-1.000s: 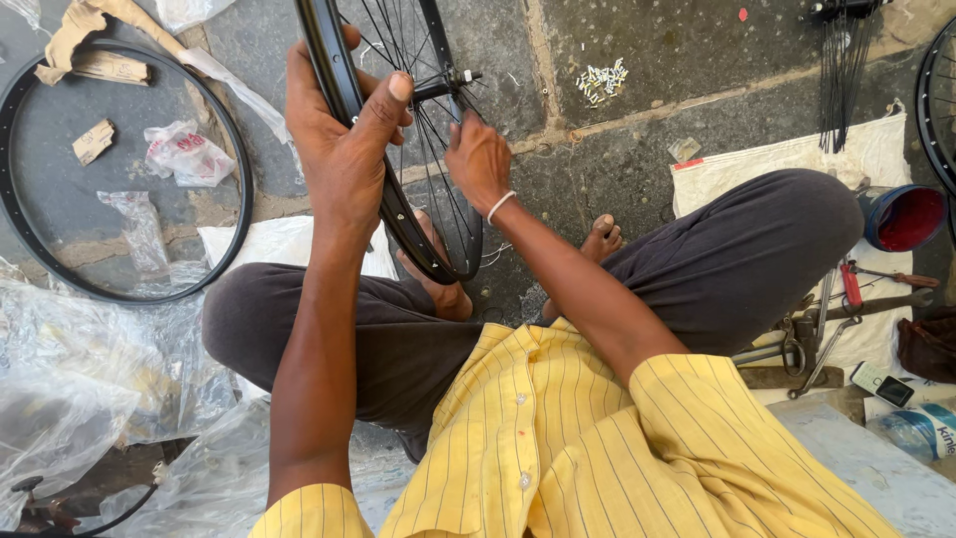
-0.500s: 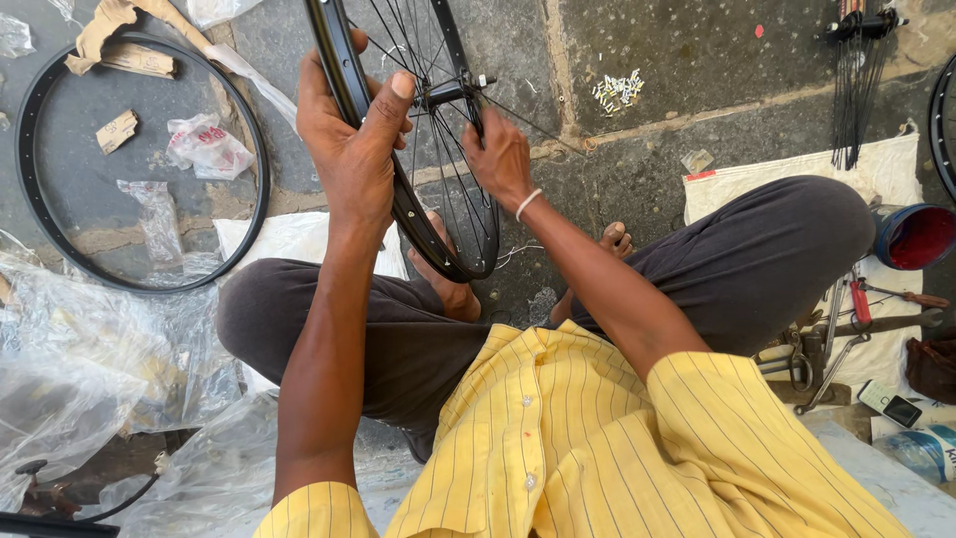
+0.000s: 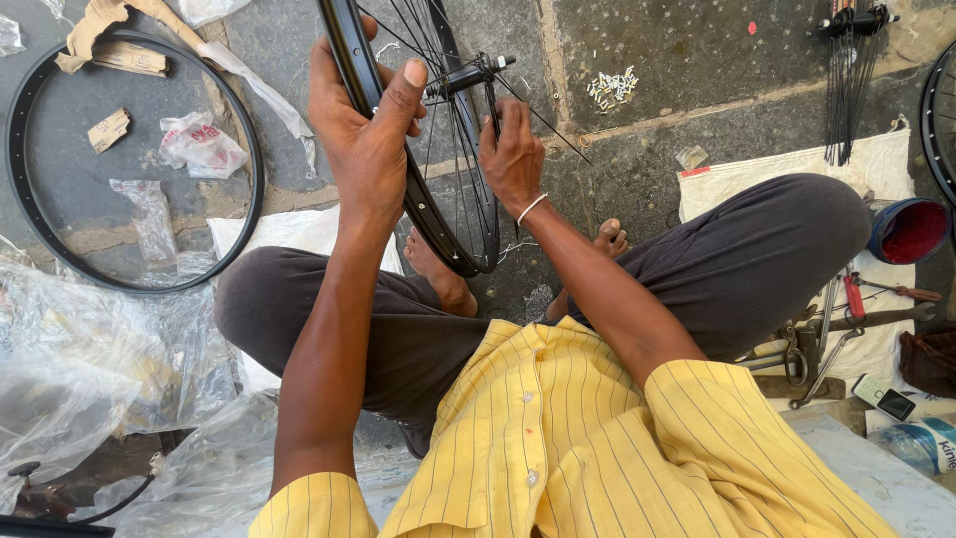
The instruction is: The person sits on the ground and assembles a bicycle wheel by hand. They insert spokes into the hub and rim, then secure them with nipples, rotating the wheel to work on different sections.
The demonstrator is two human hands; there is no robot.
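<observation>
I sit cross-legged on a stone floor with a black bicycle wheel (image 3: 450,234) standing upright between my knees. My left hand (image 3: 360,134) grips the near side of its black rim (image 3: 349,45), thumb up over the edge. My right hand (image 3: 510,157) reaches in among the thin spokes (image 3: 460,139) just below the hub axle (image 3: 468,75), fingers pinched on a spoke. The wheel's lowest part rests by my bare feet. A white band circles my right wrist.
A bare black rim (image 3: 239,149) lies flat at the left with paper scraps and plastic bags inside. Clear plastic sheeting (image 3: 90,369) covers the lower left. Small metal nipples (image 3: 612,88) lie on the stone. A spoke bundle (image 3: 851,80), red-lined bowl (image 3: 908,231) and hand tools (image 3: 846,319) sit at right.
My view has drifted, so the wheel and hands sit slightly right and lower in frame. My right hand has shifted a little among the spokes near the hub. The left grip on the rim is unchanged.
</observation>
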